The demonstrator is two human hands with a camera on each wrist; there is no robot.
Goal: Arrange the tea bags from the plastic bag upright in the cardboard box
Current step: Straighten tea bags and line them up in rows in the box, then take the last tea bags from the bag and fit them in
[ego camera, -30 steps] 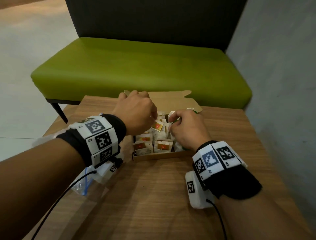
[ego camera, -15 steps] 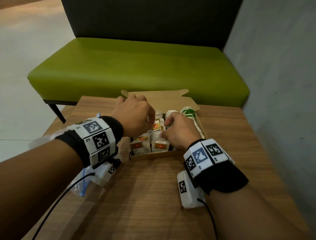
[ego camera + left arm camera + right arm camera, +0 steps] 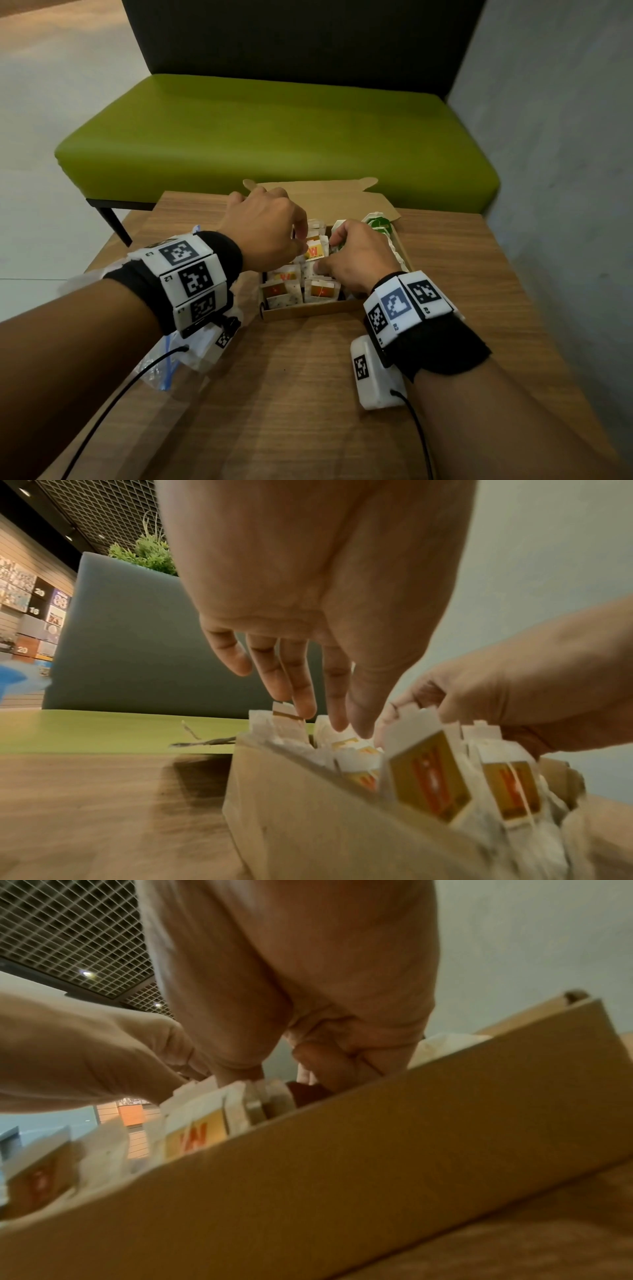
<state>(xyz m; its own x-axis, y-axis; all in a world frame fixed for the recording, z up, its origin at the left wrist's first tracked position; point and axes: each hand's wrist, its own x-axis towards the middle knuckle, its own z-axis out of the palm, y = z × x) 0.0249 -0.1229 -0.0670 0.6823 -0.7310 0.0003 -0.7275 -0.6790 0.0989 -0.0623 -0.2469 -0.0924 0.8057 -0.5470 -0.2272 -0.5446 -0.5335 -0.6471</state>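
An open cardboard box (image 3: pixel 308 310) sits mid-table, packed with upright tea bags (image 3: pixel 320 291) bearing yellow-red tags; green-tagged bags (image 3: pixel 376 221) stand at its back right. My left hand (image 3: pixel 301 240) hovers over the left rows. Its nearly straight fingers (image 3: pixel 301 696) touch the bag tops. My right hand (image 3: pixel 325 262) is curled over the middle and pinches the white top of a tea bag (image 3: pixel 411 718). From the right wrist, the box wall (image 3: pixel 377 1164) hides most bags below my curled right hand (image 3: pixel 284 1069). The clear plastic bag (image 3: pixel 161 370) lies under my left forearm.
The box's lid flap (image 3: pixel 342 198) lies open toward the back. A green bench (image 3: pixel 274 137) stands just past the wooden table (image 3: pixel 291 411). A grey wall (image 3: pixel 565 171) runs close along the right. The table's left edge slants near the plastic bag.
My right hand has shifted left toward the box's middle, uncovering the green-tagged bags at the back right. The left hand has stayed over the left rows.
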